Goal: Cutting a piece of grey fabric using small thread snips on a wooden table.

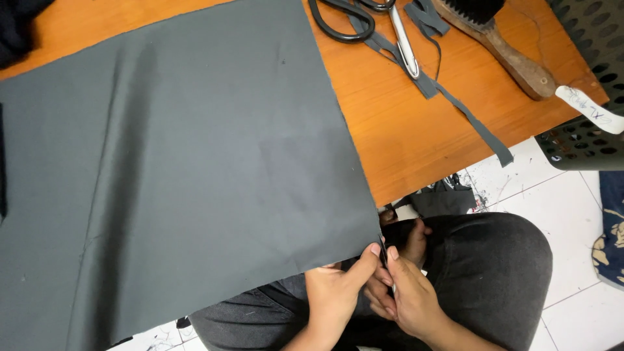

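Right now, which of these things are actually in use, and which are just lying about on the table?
In use:
- grey fabric sheet, its near corner pinched by both hands
- left hand
- right hand

Lying about:
- black-handled scissors
- grey fabric strips
- wooden-handled brush
- dark perforated basket
- orange wooden table, which bears them

Black-handled scissors (364, 23) lie at the far edge of the orange wooden table (403, 123), resting on narrow grey fabric strips (455, 107) that trail toward the table's right edge. A wooden brush (504, 45) lies just beside them, and a dark perforated basket (588, 97) stands on the white tiled floor (572, 214).
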